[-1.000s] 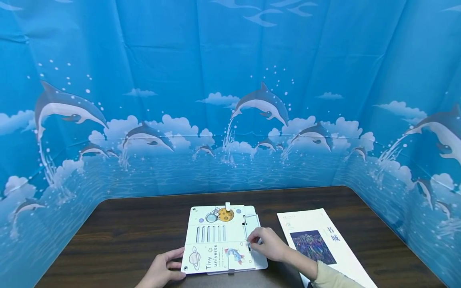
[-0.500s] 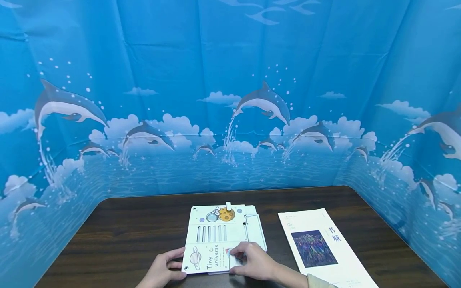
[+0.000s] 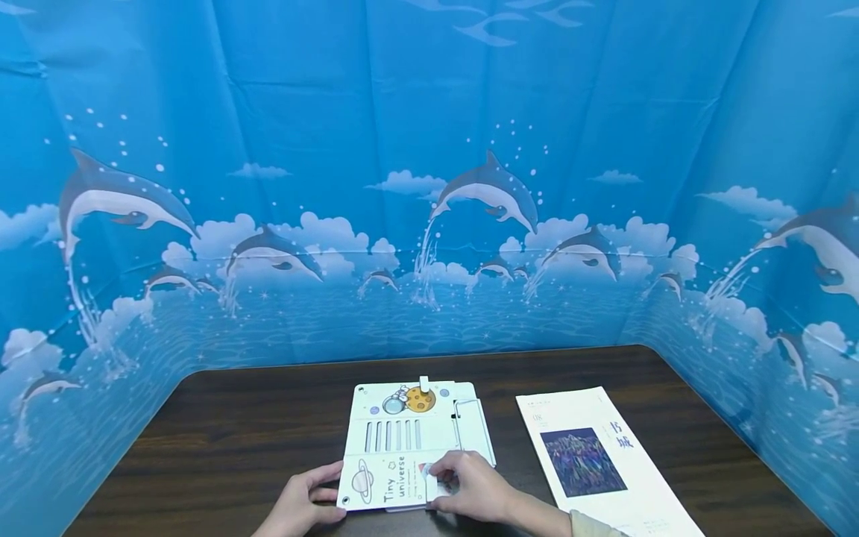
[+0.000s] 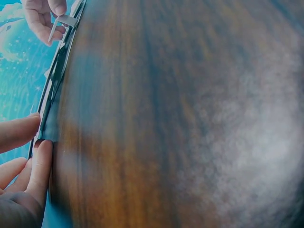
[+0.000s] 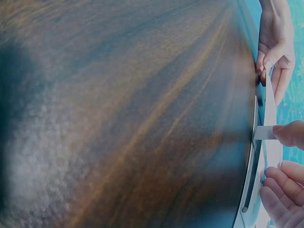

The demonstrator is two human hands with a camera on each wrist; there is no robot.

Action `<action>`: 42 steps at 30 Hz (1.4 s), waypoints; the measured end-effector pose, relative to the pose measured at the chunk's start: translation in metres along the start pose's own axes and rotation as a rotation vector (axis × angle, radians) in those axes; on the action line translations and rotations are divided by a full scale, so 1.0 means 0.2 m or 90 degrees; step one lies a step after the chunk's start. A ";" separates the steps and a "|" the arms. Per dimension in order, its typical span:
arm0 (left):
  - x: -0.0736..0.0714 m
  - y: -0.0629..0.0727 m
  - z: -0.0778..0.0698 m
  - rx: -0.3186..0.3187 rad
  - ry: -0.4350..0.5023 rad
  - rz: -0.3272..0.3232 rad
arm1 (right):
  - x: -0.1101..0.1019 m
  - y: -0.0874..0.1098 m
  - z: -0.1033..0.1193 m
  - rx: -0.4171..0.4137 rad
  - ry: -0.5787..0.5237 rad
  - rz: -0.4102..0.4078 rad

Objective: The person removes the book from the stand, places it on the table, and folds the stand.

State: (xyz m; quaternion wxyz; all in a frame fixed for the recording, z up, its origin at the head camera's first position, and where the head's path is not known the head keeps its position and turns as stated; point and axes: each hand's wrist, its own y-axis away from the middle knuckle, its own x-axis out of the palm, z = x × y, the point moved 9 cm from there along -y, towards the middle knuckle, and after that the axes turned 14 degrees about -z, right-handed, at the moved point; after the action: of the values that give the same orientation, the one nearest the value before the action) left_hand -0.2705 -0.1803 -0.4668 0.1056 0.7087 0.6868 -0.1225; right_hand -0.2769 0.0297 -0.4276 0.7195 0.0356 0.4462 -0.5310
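A white folding book stand (image 3: pixel 396 440) printed with planets and "Tiny universe" lies flat on the dark wooden table. My left hand (image 3: pixel 302 496) pinches its near left corner, thumb along the front edge. At the front edge, my right hand (image 3: pixel 476 488) has thumb and fingers around a small page clip (image 5: pixel 264 132), which projects from the stand in the right wrist view. Its thumb covers the clip's end. A second white clip (image 3: pixel 424 385) sticks out at the stand's far edge. The wire leg (image 3: pixel 457 425) lies on the stand's right part.
A white book (image 3: pixel 604 455) with a dark picture on its cover lies to the right of the stand, beyond the right forearm. The wooden table (image 3: pixel 221 440) reaches back to a blue dolphin curtain (image 3: pixel 403 186) that surrounds it.
My right hand has moved from the wire leg toward the near edge and taken the front clip. The left hand stays at the corner.
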 end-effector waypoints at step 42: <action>0.01 -0.01 0.02 -0.024 -0.012 0.006 | 0.00 -0.02 -0.03 -0.012 0.036 0.002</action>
State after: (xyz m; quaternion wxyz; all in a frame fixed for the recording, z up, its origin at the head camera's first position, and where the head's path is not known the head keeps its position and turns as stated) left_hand -0.2723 -0.1805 -0.4707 0.1261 0.7083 0.6847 -0.1160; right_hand -0.2840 0.0305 -0.4295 0.7077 0.0446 0.4711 -0.5246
